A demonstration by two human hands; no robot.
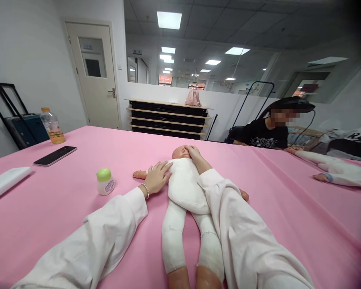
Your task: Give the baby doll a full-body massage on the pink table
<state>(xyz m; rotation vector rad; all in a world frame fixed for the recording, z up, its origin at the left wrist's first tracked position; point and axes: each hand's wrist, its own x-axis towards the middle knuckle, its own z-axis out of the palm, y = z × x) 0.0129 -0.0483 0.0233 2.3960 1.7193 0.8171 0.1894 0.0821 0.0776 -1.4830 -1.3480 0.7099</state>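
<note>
A baby doll with a white cloth body lies on the pink-covered table, its head at the far end and its legs toward me. My left hand, with a beaded bracelet on the wrist, rests on the doll's shoulder and upper arm, fingers spread. My right hand lies against the right side of the doll's head, which is turned to the left. Its fingers look stretched out, though partly hidden by the back of the hand. My right sleeve covers much of the doll's right-hand arm; only that doll hand shows.
Left of the doll stands a small jar with a green lid. Farther left are a phone, a white packet and a bottle. Across the table on the right sits a person with another doll.
</note>
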